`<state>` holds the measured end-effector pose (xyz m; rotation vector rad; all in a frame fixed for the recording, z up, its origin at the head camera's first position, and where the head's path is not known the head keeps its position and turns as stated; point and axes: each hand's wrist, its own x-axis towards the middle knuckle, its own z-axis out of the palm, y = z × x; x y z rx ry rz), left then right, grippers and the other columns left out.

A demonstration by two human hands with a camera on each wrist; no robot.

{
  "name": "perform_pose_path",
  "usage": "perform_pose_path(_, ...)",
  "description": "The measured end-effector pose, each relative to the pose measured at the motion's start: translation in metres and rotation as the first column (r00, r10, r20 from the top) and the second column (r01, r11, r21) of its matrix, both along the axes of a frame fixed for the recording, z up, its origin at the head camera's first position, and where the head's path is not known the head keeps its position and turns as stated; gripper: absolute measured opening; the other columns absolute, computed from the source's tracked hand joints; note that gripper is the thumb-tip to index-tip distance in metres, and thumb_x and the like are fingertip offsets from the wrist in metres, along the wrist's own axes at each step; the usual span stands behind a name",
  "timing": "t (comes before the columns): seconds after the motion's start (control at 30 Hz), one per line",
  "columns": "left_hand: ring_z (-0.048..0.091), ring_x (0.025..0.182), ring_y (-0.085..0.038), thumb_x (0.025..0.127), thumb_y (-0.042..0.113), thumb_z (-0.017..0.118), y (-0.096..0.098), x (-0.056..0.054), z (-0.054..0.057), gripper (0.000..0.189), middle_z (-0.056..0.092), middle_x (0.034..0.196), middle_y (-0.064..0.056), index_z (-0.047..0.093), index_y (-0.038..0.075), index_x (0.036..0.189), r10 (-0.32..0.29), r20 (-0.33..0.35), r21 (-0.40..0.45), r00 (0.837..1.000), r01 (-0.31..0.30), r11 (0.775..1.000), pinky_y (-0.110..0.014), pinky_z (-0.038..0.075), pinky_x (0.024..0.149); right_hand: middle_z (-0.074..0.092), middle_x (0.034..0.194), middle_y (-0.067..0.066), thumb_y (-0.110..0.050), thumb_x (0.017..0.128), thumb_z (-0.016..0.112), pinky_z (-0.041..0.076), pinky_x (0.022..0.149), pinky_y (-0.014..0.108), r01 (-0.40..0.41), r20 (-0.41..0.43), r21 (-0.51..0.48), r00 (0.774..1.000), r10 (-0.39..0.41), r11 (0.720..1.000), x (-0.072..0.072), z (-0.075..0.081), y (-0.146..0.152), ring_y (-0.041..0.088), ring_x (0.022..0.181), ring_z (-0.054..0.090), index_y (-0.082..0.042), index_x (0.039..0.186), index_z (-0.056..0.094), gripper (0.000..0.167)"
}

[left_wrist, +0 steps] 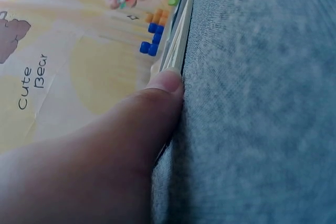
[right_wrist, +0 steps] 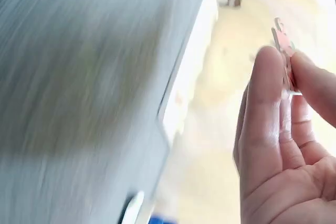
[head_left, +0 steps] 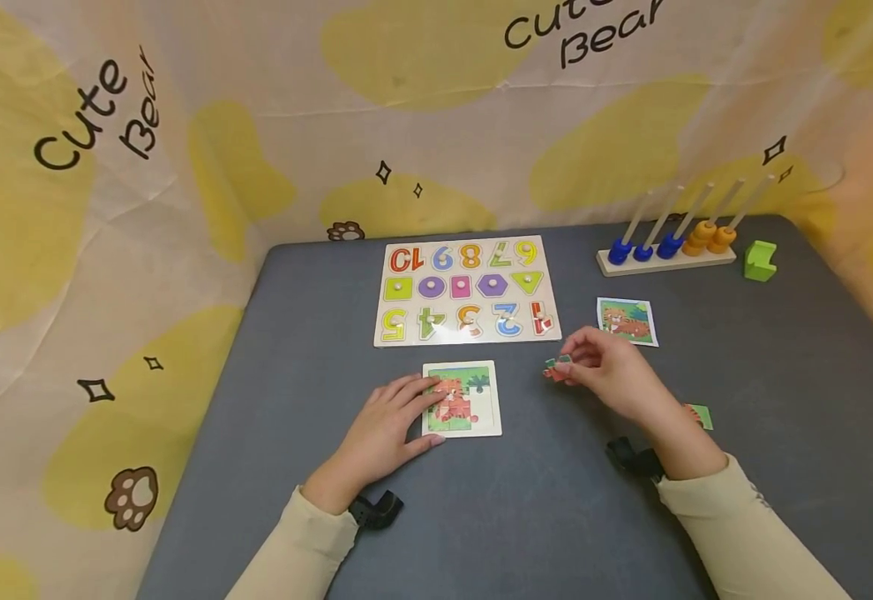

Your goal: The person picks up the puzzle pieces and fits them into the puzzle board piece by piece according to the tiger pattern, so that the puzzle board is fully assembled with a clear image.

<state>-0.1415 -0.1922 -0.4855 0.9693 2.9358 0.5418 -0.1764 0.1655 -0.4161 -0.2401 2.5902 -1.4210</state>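
A jigsaw puzzle in a white tray (head_left: 486, 423) lies in front of me, its tiger picture partly filled and its right side bare. My left hand (head_left: 381, 422) rests on the tray's left side with fingers spread over the picture; in the left wrist view the thumb (left_wrist: 167, 81) lies at the tray's edge. Right of the tray, my right hand (head_left: 607, 367) pinches a red and green puzzle piece (head_left: 556, 368) between thumb and fingers, raised above the table. The right wrist view shows that puzzle piece (right_wrist: 285, 51) edge-on at the fingertips. Another puzzle piece (head_left: 700, 416) lies partly behind the right forearm.
A number and shape board (head_left: 467, 335) lies beyond the puzzle. Behind my right hand is a tiger picture card (head_left: 627, 322). A bead counter (head_left: 669, 263) with upright pegs and a green block (head_left: 760, 261) stand at the back right. Patterned cloth hangs behind the table.
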Motion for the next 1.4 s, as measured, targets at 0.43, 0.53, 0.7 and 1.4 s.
perform_pose_path(0.43,0.037,0.150,-0.028,0.095,0.049,0.076,-0.001,0.000,-0.002,0.069,0.044,0.163,-0.001,0.054,0.022,0.155,0.016,0.028,-0.035,0.999,-0.015,0.999,-0.053,0.035,0.115,0.064,0.077,-0.003,-0.010,0.085,0.089,0.048,0.062,0.029,-0.161,-0.052,0.161,0.984,0.171,0.974,-0.006,-0.023,-0.087,0.013,0.068,0.057,-0.011,0.090,0.072,0.017)
perform_pose_path(0.53,0.037,0.149,-0.028,0.095,0.049,0.076,0.000,-0.001,-0.002,0.069,0.044,0.162,-0.001,0.054,0.022,0.155,0.005,0.025,-0.031,1.000,-0.004,1.000,-0.054,0.035,0.115,0.063,0.075,-0.005,-0.011,0.084,0.090,0.049,0.064,0.029,-0.172,-0.055,0.205,0.981,0.187,0.963,-0.005,-0.028,-0.094,0.012,0.068,0.057,-0.012,0.091,0.075,0.016)
perform_pose_path(0.7,0.038,0.149,-0.029,0.095,0.048,0.077,0.000,0.000,-0.002,0.069,0.044,0.162,-0.001,0.055,0.021,0.154,0.009,0.034,-0.019,0.999,-0.008,1.000,-0.055,0.035,0.115,0.062,0.074,-0.006,-0.012,0.085,0.089,0.048,0.064,0.030,-0.169,-0.077,0.277,0.977,0.198,0.946,-0.001,-0.033,-0.103,0.011,0.067,0.056,-0.011,0.092,0.077,0.013)
perform_pose_path(1.4,0.039,0.148,-0.029,0.095,0.047,0.077,-0.001,0.001,-0.002,0.067,0.046,0.161,-0.002,0.057,0.021,0.153,0.018,0.015,-0.015,1.000,-0.018,1.000,-0.054,0.036,0.114,0.071,0.123,0.007,-0.013,0.094,0.078,0.055,0.095,0.039,-0.060,-0.332,0.837,0.735,0.592,0.544,0.045,-0.031,-0.107,0.027,0.114,0.065,-0.007,0.123,0.076,0.030)
